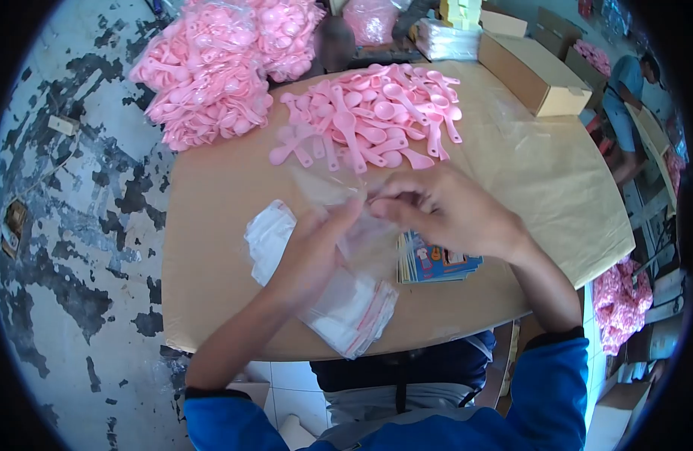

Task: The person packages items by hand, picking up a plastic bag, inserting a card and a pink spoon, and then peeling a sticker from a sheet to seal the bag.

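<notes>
My left hand (320, 240) and my right hand (444, 210) meet over the middle of the table, both closed on a clear plastic bag (327, 188) that is blurred by motion. Beneath my left hand lie stacks of flat clear bags (354, 312), one with red lines along its edge. More white-looking bags (269, 237) rest to the left. A stack of blue printed cards (436, 263) sits under my right hand, partly covered by it. Beyond both hands is a loose heap of pink spoons (376, 113).
Large clear bags of pink spoons (211, 71) stand at the table's back left. An open cardboard box (534, 71) sits at the back right of the brown-covered table (557, 188). A person in blue (628, 98) is beyond the right side.
</notes>
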{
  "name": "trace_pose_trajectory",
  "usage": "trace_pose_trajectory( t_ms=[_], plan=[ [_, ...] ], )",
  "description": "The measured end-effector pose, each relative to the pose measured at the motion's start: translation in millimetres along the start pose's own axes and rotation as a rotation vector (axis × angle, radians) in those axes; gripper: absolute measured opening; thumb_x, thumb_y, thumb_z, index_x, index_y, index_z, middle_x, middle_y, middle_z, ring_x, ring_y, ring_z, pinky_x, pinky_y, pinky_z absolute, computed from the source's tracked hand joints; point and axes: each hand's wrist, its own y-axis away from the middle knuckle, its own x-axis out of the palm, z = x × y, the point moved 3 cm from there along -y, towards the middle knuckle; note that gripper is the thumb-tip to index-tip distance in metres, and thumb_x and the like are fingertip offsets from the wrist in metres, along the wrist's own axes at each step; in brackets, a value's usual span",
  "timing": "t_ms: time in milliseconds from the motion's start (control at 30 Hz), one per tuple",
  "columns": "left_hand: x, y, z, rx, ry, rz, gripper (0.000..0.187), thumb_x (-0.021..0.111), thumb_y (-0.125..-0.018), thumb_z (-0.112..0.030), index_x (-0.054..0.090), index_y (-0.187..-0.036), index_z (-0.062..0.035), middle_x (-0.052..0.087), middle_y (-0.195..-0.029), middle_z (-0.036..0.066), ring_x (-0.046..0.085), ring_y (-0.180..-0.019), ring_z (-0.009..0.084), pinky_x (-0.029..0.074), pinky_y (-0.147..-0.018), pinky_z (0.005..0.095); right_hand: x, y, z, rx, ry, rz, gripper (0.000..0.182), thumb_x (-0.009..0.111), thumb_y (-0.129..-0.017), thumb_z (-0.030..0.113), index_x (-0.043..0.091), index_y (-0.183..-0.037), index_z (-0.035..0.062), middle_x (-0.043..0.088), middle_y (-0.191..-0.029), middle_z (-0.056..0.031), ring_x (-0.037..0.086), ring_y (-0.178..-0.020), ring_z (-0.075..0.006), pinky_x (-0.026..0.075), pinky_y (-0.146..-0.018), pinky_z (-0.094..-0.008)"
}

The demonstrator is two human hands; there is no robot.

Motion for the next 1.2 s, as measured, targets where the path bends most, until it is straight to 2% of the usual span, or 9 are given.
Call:
trace_pose_trajectory(
  t_ms=[67, 167, 267, 367, 567, 667, 867, 1000, 1200],
  plan=[
    [-7.3, -29.9, 1.1, 0.010, 0.177, 0.051, 0.042, 0.049, -0.100, -0.024, 0.044, -0.133, 0.0013, 0.061, -0.117, 0.017, 0.062, -0.107, 0.0214, 0.049, -0.095, 0.0355, -19.2, -0.6, -12.0, -0.033, 0.238, -0.008, 0.024, 0.068, -0.088, 0.022, 0.066, -0.096, -0.0008, 0.067, -0.075, -0.0085, 0.064, -0.068, -0.0142, 0.050, -0.063, -0.0295],
    [-25.6, -52.8, 3.2, 0.073, 0.195, 0.019, 0.041, 0.053, -0.098, -0.024, 0.046, -0.131, 0.0005, 0.061, -0.118, 0.014, 0.063, -0.103, 0.0191, 0.052, -0.090, 0.0328, -39.6, 23.7, -50.7, 0.006, 0.351, 0.247, 0.028, 0.075, -0.081, 0.026, 0.067, -0.088, 0.0002, 0.067, -0.075, -0.0070, 0.063, -0.067, -0.0143, 0.049, -0.062, -0.0292],
    [-28.6, -51.2, 8.3, 0.072, 0.103, -0.173, 0.038, 0.056, -0.097, -0.024, 0.051, -0.125, 0.0007, 0.063, -0.115, 0.013, 0.064, -0.101, 0.0184, 0.052, -0.090, 0.0329, -41.2, 19.1, -57.2, 0.384, 0.162, 0.558, 0.031, 0.080, -0.076, 0.028, 0.066, -0.082, 0.0007, 0.067, -0.073, -0.0057, 0.062, -0.066, -0.0128, 0.048, -0.061, -0.0273],
    [-39.4, -49.5, 14.9, 0.063, 0.095, -0.159, 0.035, 0.058, -0.096, -0.026, 0.057, -0.120, 0.0000, 0.065, -0.112, 0.013, 0.065, -0.100, 0.0184, 0.052, -0.090, 0.0329, -42.4, 12.9, -55.3, 0.371, 0.130, 0.477, 0.032, 0.081, -0.076, 0.030, 0.066, -0.079, 0.0013, 0.067, -0.072, -0.0053, 0.062, -0.067, -0.0110, 0.047, -0.061, -0.0260],
    [-40.3, -38.0, 5.3, 0.062, 0.131, -0.142, 0.037, 0.058, -0.096, -0.029, 0.058, -0.118, 0.0010, 0.065, -0.112, 0.011, 0.065, -0.102, 0.0199, 0.052, -0.091, 0.0345, -42.6, 10.2, -57.8, 0.428, 0.097, 0.472, 0.031, 0.075, -0.082, 0.029, 0.071, -0.092, 0.0009, 0.066, -0.072, -0.0079, 0.060, -0.064, -0.0119, 0.045, -0.059, -0.0279],
    [-41.6, -35.7, 2.6, 0.076, 0.130, -0.151, 0.040, 0.057, -0.096, -0.030, 0.056, -0.121, 0.0008, 0.065, -0.115, 0.011, 0.065, -0.102, 0.0208, 0.052, -0.092, 0.0360, -43.1, 13.0, -63.6, 0.220, 0.033, 0.406, 0.027, 0.071, -0.087, 0.025, 0.071, -0.100, 0.0014, 0.067, -0.077, -0.0079, 0.059, -0.070, -0.0088, 0.045, -0.064, -0.0258],
    [-34.9, -32.6, 2.8, 0.138, 0.212, -0.172, 0.046, 0.055, -0.097, -0.029, 0.048, -0.132, 0.0005, 0.058, -0.127, 0.013, 0.061, -0.111, 0.0198, 0.049, -0.096, 0.0367, -28.8, -3.5, -49.2, 0.290, -0.265, -0.053, 0.021, 0.062, -0.094, 0.017, 0.069, -0.106, 0.0013, 0.066, -0.086, 0.0000, 0.053, -0.076, -0.0046, 0.045, -0.070, -0.0237],
    [-29.4, -30.2, 7.2, 0.166, 0.210, -0.166, 0.044, 0.053, -0.098, -0.025, 0.046, -0.134, -0.0001, 0.055, -0.131, 0.011, 0.058, -0.113, 0.0174, 0.047, -0.097, 0.0357, -1.6, -6.7, -40.8, 0.322, -0.308, -0.057, 0.020, 0.061, -0.094, 0.015, 0.067, -0.107, 0.0014, 0.064, -0.084, 0.0023, 0.052, -0.074, -0.0039, 0.047, -0.067, -0.0242],
    [-15.2, -26.3, 12.7, 0.202, 0.221, -0.167, 0.040, 0.056, -0.097, -0.022, 0.050, -0.131, -0.0021, 0.060, -0.121, 0.007, 0.058, -0.107, 0.0124, 0.047, -0.092, 0.0305, 12.9, -6.6, -31.3, 0.187, -0.203, -0.026, 0.021, 0.062, -0.092, 0.010, 0.065, -0.111, 0.0022, 0.067, -0.082, -0.0062, 0.056, -0.071, -0.0068, 0.049, -0.067, -0.0257]
  ],
)
